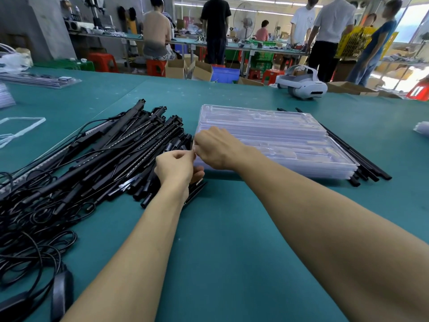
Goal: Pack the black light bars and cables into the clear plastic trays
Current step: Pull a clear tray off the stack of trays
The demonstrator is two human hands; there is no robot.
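Cables (34, 228) are lying tangled near-left of tray stack (278, 135), with light bars (104, 154) piled just left of it, w/in reach. L hand (176, 168) & R hand (216, 147) are both pinching the stack's near-left corner, prob. peeling one tray free for loading.

Bright even light, window glare right, wide-angle edge distortion

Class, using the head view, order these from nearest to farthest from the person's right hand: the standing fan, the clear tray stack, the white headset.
1. Clear tray stack: touching the right hand, which pinches its left edge.
2. White headset: farther back on the table, to the right.
3. Standing fan: far back across the room.
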